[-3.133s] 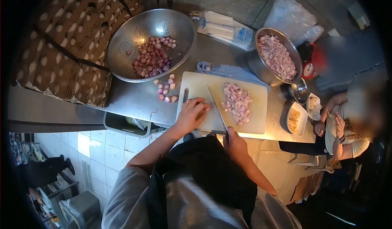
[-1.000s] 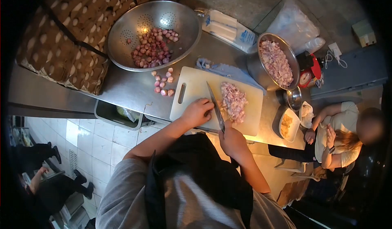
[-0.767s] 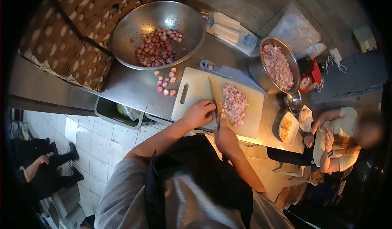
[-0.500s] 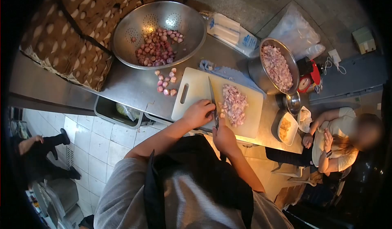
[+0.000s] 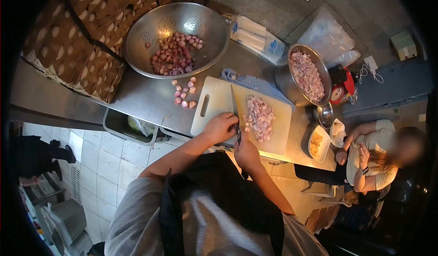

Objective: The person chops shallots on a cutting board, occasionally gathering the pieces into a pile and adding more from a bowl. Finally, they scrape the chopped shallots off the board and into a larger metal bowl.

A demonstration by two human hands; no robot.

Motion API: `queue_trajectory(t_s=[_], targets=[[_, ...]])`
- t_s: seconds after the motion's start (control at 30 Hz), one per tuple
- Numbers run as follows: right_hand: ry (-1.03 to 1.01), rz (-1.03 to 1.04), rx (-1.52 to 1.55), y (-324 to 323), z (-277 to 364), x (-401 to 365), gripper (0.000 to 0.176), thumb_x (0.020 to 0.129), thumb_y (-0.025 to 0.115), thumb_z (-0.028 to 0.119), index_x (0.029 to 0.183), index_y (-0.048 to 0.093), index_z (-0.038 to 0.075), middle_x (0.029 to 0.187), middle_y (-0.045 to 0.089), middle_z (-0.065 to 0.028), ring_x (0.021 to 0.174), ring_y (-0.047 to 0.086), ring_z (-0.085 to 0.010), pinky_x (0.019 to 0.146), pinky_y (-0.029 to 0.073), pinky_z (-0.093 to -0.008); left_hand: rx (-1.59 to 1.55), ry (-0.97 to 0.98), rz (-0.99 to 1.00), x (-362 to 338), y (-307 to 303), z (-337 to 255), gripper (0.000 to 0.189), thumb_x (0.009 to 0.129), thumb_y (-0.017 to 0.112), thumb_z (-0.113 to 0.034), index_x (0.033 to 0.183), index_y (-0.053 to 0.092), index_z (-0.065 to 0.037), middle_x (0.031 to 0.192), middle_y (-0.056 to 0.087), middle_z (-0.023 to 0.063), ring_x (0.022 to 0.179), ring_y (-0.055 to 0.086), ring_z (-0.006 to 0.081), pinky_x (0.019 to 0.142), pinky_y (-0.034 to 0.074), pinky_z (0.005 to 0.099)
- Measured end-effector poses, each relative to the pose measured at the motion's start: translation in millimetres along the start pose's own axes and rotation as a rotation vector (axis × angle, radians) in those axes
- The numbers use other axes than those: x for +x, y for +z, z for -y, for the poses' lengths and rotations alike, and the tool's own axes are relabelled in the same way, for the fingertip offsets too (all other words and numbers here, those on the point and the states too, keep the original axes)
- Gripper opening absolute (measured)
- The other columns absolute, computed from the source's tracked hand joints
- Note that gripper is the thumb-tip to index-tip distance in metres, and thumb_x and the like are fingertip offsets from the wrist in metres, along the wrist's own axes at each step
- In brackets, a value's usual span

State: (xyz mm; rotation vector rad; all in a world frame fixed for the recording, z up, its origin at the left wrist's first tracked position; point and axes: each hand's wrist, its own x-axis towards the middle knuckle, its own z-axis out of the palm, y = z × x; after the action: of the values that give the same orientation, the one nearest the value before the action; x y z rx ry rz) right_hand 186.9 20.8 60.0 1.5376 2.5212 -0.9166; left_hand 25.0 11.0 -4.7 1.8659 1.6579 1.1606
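My right hand (image 5: 247, 152) is closed round the handle of a knife (image 5: 235, 102), whose blade points away from me over a white cutting board (image 5: 216, 92). Beside the blade on its left, my left hand (image 5: 221, 127) has its fingers curled at the board's near edge; whatever they grip is too small to make out. Chopped shallots (image 5: 260, 119) lie heaped on the board, right of the knife. Several whole peeled shallots (image 5: 184, 93) rest on the steel counter, left of the board. More fill part of a large colander (image 5: 212, 25) behind them.
A pot of chopped shallots (image 5: 308, 79), a small metal bowl (image 5: 325, 115) and a white container (image 5: 318, 144) stand at the right. A blue cloth (image 5: 255, 83) lies behind the board. One person (image 5: 372, 151) sits at right; another (image 5: 39, 158) stands at far left.
The knife and both my hands have shifted only slightly. At far left, the standing person has changed position. The view has moved a little.
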Motion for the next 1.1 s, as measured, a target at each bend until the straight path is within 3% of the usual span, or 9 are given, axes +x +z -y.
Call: queue_trajectory(t_s=[0.33,0.6,0.63,0.73,0.83,0.93,0.97,1.03,1.1], targets=[[-0.075,-0.016,-0.015,-5,0,14,0.035,0.09,0.054,0.02,0.112,0.039,-0.002,0.079,0.062,-0.0301,0.078,0.061,-0.0481,0.069,0.047,-0.0546,-0.02,0.053,-0.047,0,3,5,0.02,0.07,0.068,-0.007,0.087,0.057,-0.006,0.086,0.057,0.0133,0.084,0.058,0.0348,0.074,0.049,0.0444],[-0.006,-0.009,0.015,8,-1,15,0.038,0.091,0.052,0.02,0.117,0.035,-0.002,0.081,0.061,-0.031,0.08,0.06,-0.0491,0.071,0.046,-0.0548,-0.022,0.006,-0.02,-1,1,4,0.019,0.07,0.067,-0.007,0.085,0.057,-0.006,0.084,0.057,0.0121,0.082,0.058,0.0333,0.071,0.049,0.043],[-0.101,-0.094,0.003,16,-12,17,0.035,0.092,0.052,0.019,0.115,0.036,-0.001,0.077,0.062,-0.0278,0.068,0.062,-0.044,0.063,0.048,-0.0512,-0.027,0.01,-0.021,0,2,4,0.018,0.07,0.067,-0.007,0.085,0.057,-0.006,0.084,0.057,0.012,0.081,0.058,0.0331,0.071,0.049,0.0429],[-0.071,-0.007,0.204,16,-29,23,0.031,0.093,0.054,0.019,0.113,0.037,0.002,0.07,0.059,-0.0207,0.051,0.06,-0.0326,0.049,0.048,-0.0429,-0.01,0.009,-0.028,0,5,5,0.019,0.07,0.067,-0.007,0.087,0.057,-0.006,0.083,0.057,0.0118,0.079,0.059,0.0327,0.069,0.049,0.0425],[-0.07,-0.055,0.279,-7,-34,15,0.03,0.092,0.055,0.021,0.112,0.041,0.004,0.074,0.062,-0.0253,0.066,0.063,-0.043,0.059,0.048,-0.0501,0.03,0.022,-0.037,1,6,6,0.021,0.07,0.068,-0.008,0.088,0.057,-0.006,0.084,0.057,0.0112,0.079,0.06,0.0317,0.069,0.05,0.0407],[0.087,-0.007,0.437,-41,-28,4,0.026,0.093,0.055,0.02,0.11,0.041,0.006,0.067,0.059,-0.0187,0.053,0.062,-0.0324,0.05,0.048,-0.0421,-0.149,-0.148,-0.015,4,3,-2,0.021,0.069,0.069,-0.008,0.087,0.059,-0.006,0.085,0.058,0.0101,0.081,0.061,0.03,0.069,0.051,0.0389],[0.056,-0.038,0.461,-42,-36,4,0.025,0.095,0.054,0.021,0.109,0.041,0.007,0.063,0.056,-0.0143,0.046,0.059,-0.024,0.044,0.046,-0.0363,-0.132,-0.149,-0.026,4,1,-5,0.022,0.068,0.07,-0.009,0.088,0.06,-0.007,0.086,0.058,0.0094,0.083,0.061,0.0293,0.071,0.051,0.0385],[0.045,-0.031,0.483,-44,-47,3,0.023,0.095,0.054,0.018,0.109,0.041,0.006,0.067,0.053,-0.0101,0.044,0.055,-0.0195,0.041,0.044,-0.0328,-0.105,-0.153,-0.05,7,-1,-14,0.025,0.067,0.072,-0.011,0.089,0.061,-0.008,0.087,0.058,0.0081,0.087,0.062,0.028,0.074,0.051,0.0378],[0.039,-0.013,0.493,-49,-53,0,0.022,0.094,0.054,0.017,0.108,0.041,0.005,0.069,0.052,-0.0078,0.043,0.053,-0.0168,0.04,0.044,-0.0305,0.033,0.057,-0.019,13,1,-23,0.027,0.068,0.072,-0.013,0.093,0.062,-0.01,0.09,0.059,0.0072,0.09,0.061,0.0268,0.079,0.049,0.038]])
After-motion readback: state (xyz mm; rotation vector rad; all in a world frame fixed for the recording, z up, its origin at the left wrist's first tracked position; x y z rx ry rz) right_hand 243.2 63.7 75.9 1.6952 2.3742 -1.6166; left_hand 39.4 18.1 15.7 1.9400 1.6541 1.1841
